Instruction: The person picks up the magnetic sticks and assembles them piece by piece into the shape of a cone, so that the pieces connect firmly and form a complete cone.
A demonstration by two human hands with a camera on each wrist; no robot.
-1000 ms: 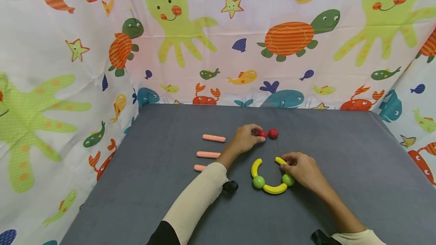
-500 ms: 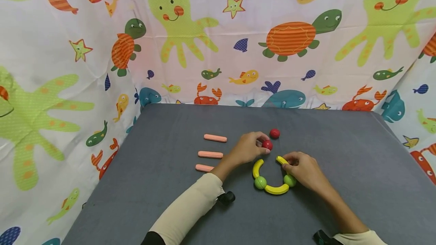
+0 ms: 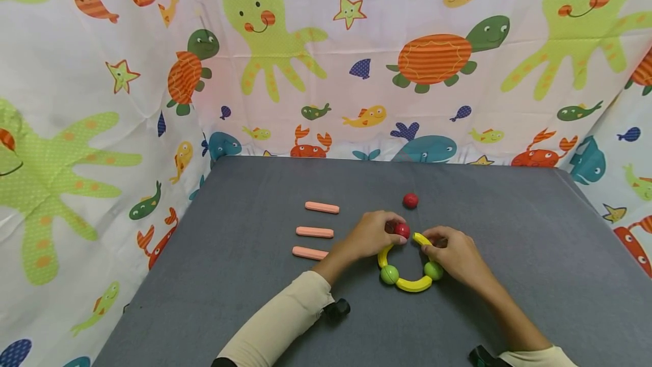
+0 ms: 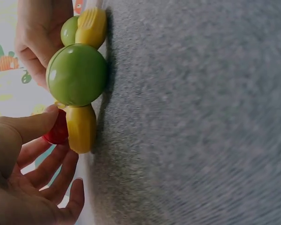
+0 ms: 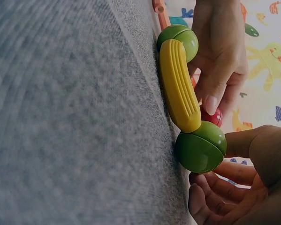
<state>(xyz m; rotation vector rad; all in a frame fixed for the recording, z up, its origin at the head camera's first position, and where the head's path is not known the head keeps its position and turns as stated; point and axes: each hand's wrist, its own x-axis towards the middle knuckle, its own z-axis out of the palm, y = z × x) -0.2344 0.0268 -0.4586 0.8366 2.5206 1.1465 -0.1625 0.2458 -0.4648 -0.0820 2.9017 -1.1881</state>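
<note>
My left hand (image 3: 374, 235) pinches a shiny red ball (image 3: 402, 230) between thumb and fingers, close to the upper end of the left yellow curved rod (image 3: 384, 256). Whether ball and rod touch I cannot tell. Across the gap, my right hand (image 3: 453, 251) holds the right yellow curved rod (image 3: 420, 239), its fingers hiding part of it. Both rods belong to a U shape on the table, joined through a left green ball (image 3: 389, 274), a bottom yellow curved rod (image 3: 414, 285) and a right green ball (image 3: 434, 271). The left wrist view shows the red ball (image 4: 58, 129) partly hidden behind a yellow rod.
A second red ball (image 3: 410, 200) lies on the grey table (image 3: 244, 299) beyond the hands. Three pink straight rods, the top one (image 3: 322, 207) among them, lie to the left; my left arm partly covers the lowest (image 3: 308, 252). A sea-animal curtain (image 3: 326, 38) hangs behind.
My left hand has drawn one red ball away from the other, toward me and slightly right, up to the open top of the U. My right hand stays on its yellow rod.
</note>
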